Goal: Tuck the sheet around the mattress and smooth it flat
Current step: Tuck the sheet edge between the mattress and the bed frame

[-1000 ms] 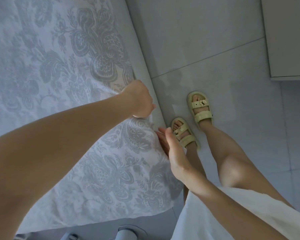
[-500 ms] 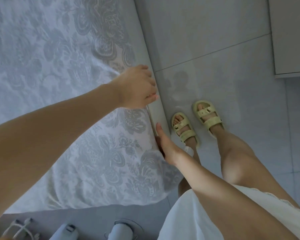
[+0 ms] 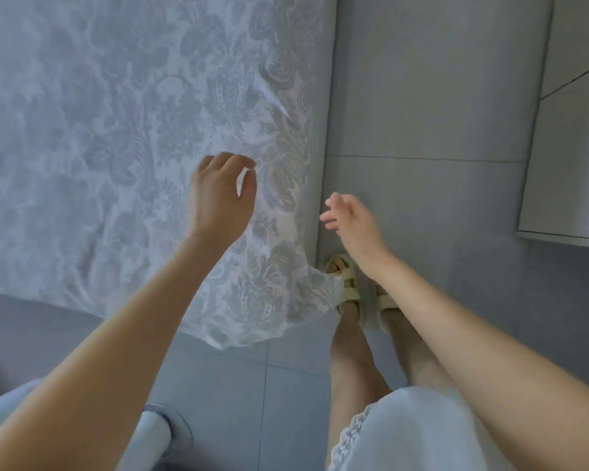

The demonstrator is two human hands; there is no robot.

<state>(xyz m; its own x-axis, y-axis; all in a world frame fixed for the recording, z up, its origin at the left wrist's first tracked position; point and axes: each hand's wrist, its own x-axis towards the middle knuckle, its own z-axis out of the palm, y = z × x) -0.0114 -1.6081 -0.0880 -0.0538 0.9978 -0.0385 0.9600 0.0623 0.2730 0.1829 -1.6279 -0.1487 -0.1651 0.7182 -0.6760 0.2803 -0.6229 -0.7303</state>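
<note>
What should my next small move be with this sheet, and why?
Probably lower the right hand to the sheet corner and tuck it under: that corner hangs loose near the sandals, and that hand holds nothing.

Soft, cool daylight; I'm watching a slightly smeared frame.
I'm getting even, bluish light with no hard glare. The sheet (image 3: 116, 130) is reading brightest toward the left, its pattern blurring. The right hand (image 3: 354, 226) is smearing at the fingertips; the left hand (image 3: 218, 198) is looking sharper. The wide lens is bending the floor (image 3: 422, 96) tile lines near the right edge.
</note>
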